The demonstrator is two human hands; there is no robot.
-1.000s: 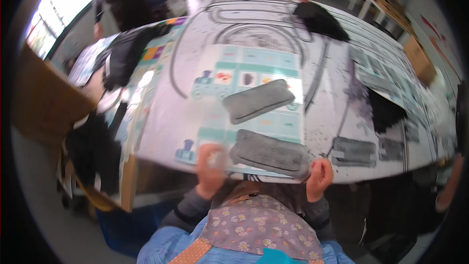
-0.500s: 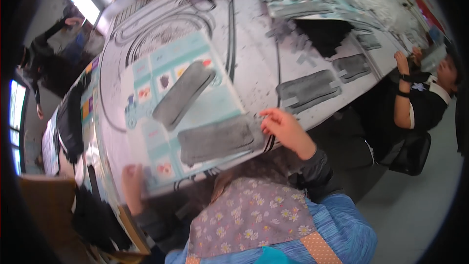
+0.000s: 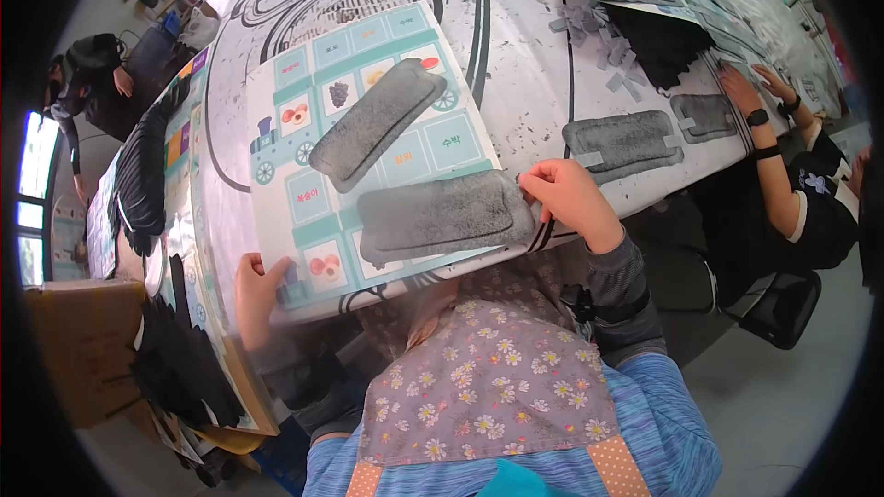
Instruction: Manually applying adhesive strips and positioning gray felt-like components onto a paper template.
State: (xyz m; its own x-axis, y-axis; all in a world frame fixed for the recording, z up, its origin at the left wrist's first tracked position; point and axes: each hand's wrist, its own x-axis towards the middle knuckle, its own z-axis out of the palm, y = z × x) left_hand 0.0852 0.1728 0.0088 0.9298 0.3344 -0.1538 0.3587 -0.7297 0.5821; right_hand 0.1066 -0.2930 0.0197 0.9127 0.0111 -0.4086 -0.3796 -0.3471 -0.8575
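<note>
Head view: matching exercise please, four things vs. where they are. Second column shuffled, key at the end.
Things
1. left hand
2. right hand
3. farther grey pad on the printed sheet
4. large cardboard box

Places
A. lying aslant across the printing
B. at the sheet's lower left corner
C. near the picture's left edge
D. at the right end of the sheet's nearer grey pad

Pairs: 1-B, 2-D, 3-A, 4-C

The right hand [image 3: 575, 202] seems to touch the nearer gray pad [image 3: 433, 213].
</note>
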